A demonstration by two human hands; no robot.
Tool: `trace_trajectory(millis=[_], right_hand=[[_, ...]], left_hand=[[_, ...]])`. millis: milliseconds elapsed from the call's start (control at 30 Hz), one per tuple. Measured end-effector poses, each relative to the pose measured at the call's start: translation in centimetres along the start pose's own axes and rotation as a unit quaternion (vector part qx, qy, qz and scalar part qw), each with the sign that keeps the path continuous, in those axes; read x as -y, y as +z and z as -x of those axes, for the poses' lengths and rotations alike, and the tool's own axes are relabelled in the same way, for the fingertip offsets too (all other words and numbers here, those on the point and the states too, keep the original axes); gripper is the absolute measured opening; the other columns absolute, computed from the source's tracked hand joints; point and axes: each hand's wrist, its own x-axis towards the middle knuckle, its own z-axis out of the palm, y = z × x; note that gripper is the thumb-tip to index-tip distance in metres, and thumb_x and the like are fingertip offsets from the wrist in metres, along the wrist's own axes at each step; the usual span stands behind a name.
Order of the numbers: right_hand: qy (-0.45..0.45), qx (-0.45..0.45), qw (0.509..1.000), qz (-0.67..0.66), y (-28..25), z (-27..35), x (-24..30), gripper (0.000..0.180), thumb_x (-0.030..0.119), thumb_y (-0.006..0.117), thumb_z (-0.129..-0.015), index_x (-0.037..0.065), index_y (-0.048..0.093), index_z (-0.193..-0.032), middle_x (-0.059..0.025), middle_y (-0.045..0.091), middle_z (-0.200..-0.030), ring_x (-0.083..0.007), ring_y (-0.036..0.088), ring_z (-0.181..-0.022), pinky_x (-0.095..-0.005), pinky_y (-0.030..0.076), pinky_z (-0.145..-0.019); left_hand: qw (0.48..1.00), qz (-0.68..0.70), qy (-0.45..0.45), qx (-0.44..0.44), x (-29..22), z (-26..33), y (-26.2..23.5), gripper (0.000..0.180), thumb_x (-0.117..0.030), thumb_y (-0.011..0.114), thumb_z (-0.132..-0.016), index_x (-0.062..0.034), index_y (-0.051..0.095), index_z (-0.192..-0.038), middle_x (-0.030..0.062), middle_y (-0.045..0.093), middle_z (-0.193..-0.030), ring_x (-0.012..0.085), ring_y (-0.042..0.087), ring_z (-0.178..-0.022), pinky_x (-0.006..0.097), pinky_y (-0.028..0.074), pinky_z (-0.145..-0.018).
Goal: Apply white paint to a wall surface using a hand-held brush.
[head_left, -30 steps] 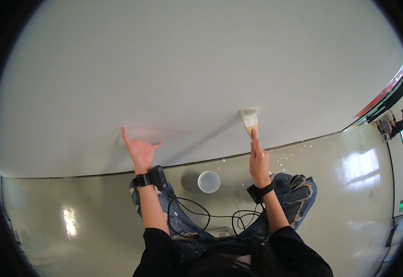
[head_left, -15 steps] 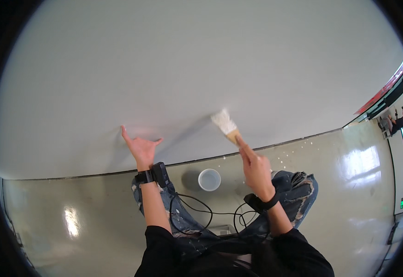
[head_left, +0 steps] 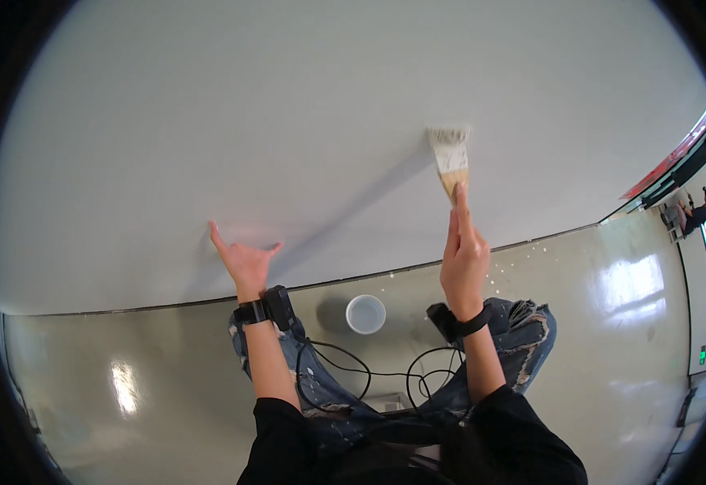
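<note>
My right hand (head_left: 465, 271) grips a flat paintbrush (head_left: 452, 158) by its pale wooden handle, one finger stretched along it. White paint coats the bristles, whose tip is against or very close to the light grey wall (head_left: 304, 105). A long shadow runs from the brush down to the left. Lower on the left, my left hand (head_left: 246, 265) is held at the wall with thumb and little finger spread; whether the other fingers are folded or stretched toward the wall is hard to see. Between my knees stands a small white bucket (head_left: 365, 314) on the floor.
Black cables (head_left: 369, 373) loop across my lap between the dark devices strapped to my wrists. White paint drops (head_left: 494, 281) dot the shiny floor (head_left: 183, 364) near the wall's base. Another person (head_left: 698, 212) sits far off at the right, by a window.
My right hand has swung the paintbrush up and to the right along the wall, and the brush now points more upright. My left hand has hardly moved.
</note>
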Motion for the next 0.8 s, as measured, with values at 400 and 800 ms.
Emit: trace_trajectory(millis=[400,800], right_hand=[[0.105,0.175,0.975,0.084,4.9,10.6,-6.1,0.042,0.016,0.051,-0.098,0.016,0.046,-0.139,-0.0202,0.053,-0.058,-0.0371,0.053,-0.051,-0.0454,0.039,-0.05],[0.027,-0.005,0.994,-0.109,-3.4,-1.2,6.1,0.038,0.004,0.053,-0.096,0.01,0.055,-0.133,-0.0146,0.04,-0.062,-0.0112,0.027,-0.054,-0.0237,0.029,-0.049]], left_hand=[[1.0,-0.016,0.004,0.0,0.3,-0.7,-0.2,0.111,-0.072,0.057,-0.076,-0.0159,-0.004,-0.151,0.0108,-0.002,-0.157,0.0328,0.008,-0.142,0.071,0.006,-0.105],[0.999,-0.013,0.012,-0.033,0.2,-0.8,-0.6,0.096,-0.069,0.054,-0.078,-0.013,0.02,-0.148,0.0124,0.021,-0.153,0.0367,0.024,-0.137,0.07,0.013,-0.104]])
